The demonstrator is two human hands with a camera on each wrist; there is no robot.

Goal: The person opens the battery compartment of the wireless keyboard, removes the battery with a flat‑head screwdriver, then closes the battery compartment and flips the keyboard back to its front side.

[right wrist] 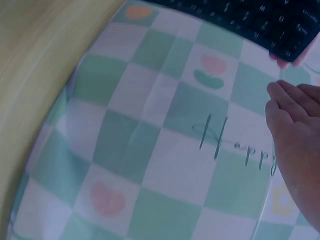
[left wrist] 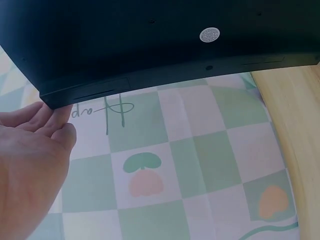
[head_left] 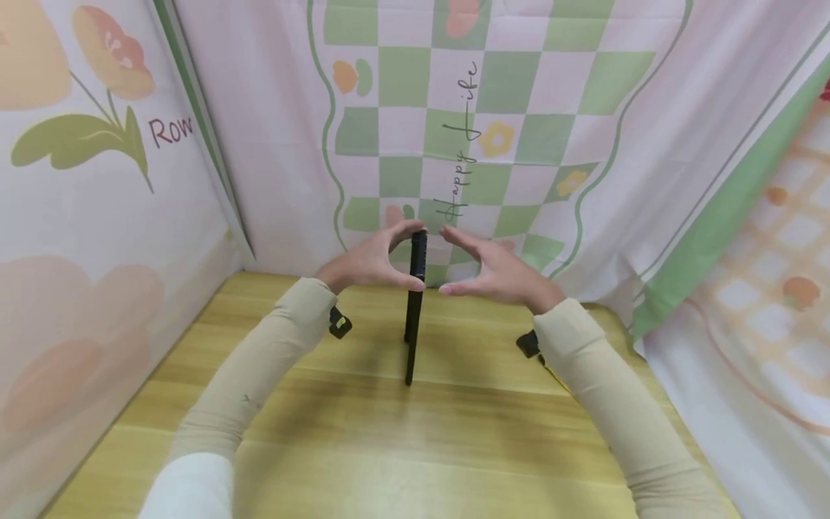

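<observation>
A black keyboard (head_left: 413, 317) is held upright and shows edge-on in the head view, its lower end close over the table. My left hand (head_left: 372, 261) grips its upper end, thumb on the near side and fingers on the far side. Its dark underside (left wrist: 150, 50) with a round white sticker (left wrist: 209, 35) fills the top of the left wrist view. In the right wrist view, the keys (right wrist: 260, 22) face my right hand (right wrist: 295, 120). That hand holds nothing, its thumb and fingers spread apart a short way right of the keyboard.
The wooden table (head_left: 389, 461) lies below both arms. Behind it hangs a curtain (head_left: 402, 130) with green and white checks, and printed cloth walls (head_left: 78, 238) stand on both sides. Black wrist devices (head_left: 339, 322) show under the sleeves.
</observation>
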